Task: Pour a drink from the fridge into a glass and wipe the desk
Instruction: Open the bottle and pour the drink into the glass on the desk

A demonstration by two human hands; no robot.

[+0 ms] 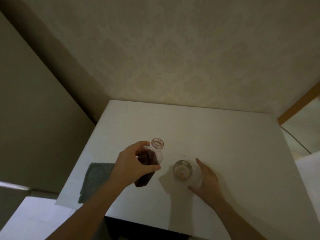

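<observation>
A clear plastic bottle (pixel 150 161) with dark reddish drink stands uncapped, tilted slightly, above the white desk (pixel 216 135). My left hand (pixel 131 164) is wrapped around its middle. To its right a clear drinking glass (pixel 183 169) stands upright on the desk and looks empty. My right hand (pixel 206 179) curls around the glass's right side, fingers spread along it. A folded grey cloth (pixel 94 179) lies flat near the desk's left edge, partly hidden by my left forearm.
A patterned wall rises right behind the desk. A dark gap and a plain panel are on the left. A wooden frame edge (pixel 297 108) and a thin black cable (pixel 296 139) lie at the right. Another white surface (pixel 31 220) sits at lower left.
</observation>
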